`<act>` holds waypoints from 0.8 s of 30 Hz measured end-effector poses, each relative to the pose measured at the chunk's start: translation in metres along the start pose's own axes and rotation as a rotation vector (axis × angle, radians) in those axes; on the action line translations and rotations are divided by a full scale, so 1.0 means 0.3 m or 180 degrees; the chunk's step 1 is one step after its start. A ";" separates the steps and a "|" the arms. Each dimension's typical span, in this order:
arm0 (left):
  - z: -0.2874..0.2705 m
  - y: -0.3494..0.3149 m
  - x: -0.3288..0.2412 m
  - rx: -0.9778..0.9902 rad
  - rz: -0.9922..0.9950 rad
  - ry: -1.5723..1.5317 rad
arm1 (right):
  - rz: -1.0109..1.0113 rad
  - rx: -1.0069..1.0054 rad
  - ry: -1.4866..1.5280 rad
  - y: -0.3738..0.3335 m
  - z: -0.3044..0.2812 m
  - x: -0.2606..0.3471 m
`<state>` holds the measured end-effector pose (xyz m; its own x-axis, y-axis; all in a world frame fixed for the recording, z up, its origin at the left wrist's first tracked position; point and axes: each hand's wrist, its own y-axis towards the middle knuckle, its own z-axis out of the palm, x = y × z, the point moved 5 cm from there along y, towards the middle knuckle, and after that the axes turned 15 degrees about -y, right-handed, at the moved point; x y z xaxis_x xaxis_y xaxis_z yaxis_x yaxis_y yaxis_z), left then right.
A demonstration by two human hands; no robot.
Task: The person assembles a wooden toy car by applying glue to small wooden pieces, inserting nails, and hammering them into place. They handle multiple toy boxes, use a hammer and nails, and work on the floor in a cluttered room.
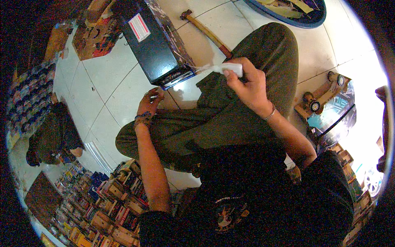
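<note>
A glossy dark box-shaped body (154,53) with a red-and-white label lies on the tiled floor in front of my crossed legs. My right hand (249,84) is closed around a small white squeeze bottle (233,69). The bottle's thin pale nozzle points left, at the near right edge of the dark box. My left hand (150,102) is just below the box's near left corner, its fingers curled. A small white bit shows between those fingers, too small to name. Whether this hand touches the box I cannot tell.
A hammer (205,33) with a wooden handle lies beyond my right knee. A blue-rimmed basin (288,20) of scraps stands at the far right. A wooden wheeled frame (325,96) is on the right. Several small wooden-and-printed pieces (111,206) crowd the lower left. Someone's dark-clothed leg (53,133) is at left.
</note>
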<state>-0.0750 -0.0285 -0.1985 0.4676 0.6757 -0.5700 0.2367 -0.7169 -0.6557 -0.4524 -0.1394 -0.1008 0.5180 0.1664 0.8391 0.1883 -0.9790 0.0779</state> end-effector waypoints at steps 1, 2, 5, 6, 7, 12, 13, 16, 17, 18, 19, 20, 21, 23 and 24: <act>0.000 0.003 0.003 0.0004 0.0050 0.0023 | 0.0118 0.0017 0.0096 0.004 0.000 -0.007; 0.000 0.006 0.004 0.0008 0.0102 0.0046 | 0.0248 0.0039 0.0170 0.009 0.002 -0.015; 0.004 0.009 0.011 0.0084 0.0093 -0.0221 | 0.0493 0.0089 0.0699 0.022 0.012 -0.029; 0.003 0.009 0.009 0.0073 0.0140 -0.0208 | 0.0597 0.0101 0.0923 0.030 0.017 -0.036; 0.002 0.008 0.005 0.0062 0.0186 -0.0195 | 0.0700 0.0113 0.1147 0.037 0.021 -0.044; 0.001 -0.001 -0.010 0.0048 0.0213 -0.0079 | 0.1172 0.0241 0.2425 0.062 0.030 -0.085; 0.001 -0.002 -0.014 0.0034 0.0237 -0.0047 | 0.1217 0.0221 0.2642 0.064 0.031 -0.089; 0.001 -0.006 -0.029 0.0011 0.0270 -0.0006 | 0.1179 0.0320 0.2562 0.062 0.032 -0.089; 0.002 -0.008 -0.033 0.0002 0.0217 0.0024 | 0.1168 0.0357 0.2542 0.058 0.033 -0.089; 0.002 -0.011 -0.040 -0.0008 0.0238 0.0002 | 0.1186 0.0418 0.2569 0.055 0.036 -0.089; 0.001 -0.015 -0.046 -0.0022 0.0200 0.0004 | 0.1208 0.0494 0.2627 0.052 0.039 -0.090; 0.001 -0.020 -0.050 -0.0045 0.0123 0.0026 | 0.1220 0.0546 0.2692 0.049 0.041 -0.090; 0.002 -0.024 -0.060 -0.0046 0.0157 0.0054 | 0.1216 0.0536 0.2674 0.048 0.041 -0.093; 0.002 -0.031 -0.074 -0.0075 0.0149 0.0150 | 0.1181 0.0471 0.2694 0.048 0.040 -0.098; 0.003 -0.034 -0.079 -0.0072 0.0150 0.0144 | 0.1183 0.0467 0.2607 0.048 0.040 -0.101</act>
<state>-0.0893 -0.0371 -0.1787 0.5166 0.6330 -0.5765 0.2326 -0.7518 -0.6170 -0.4554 -0.1571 -0.1315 -0.1777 -0.3473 0.9208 0.2608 -0.9188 -0.2962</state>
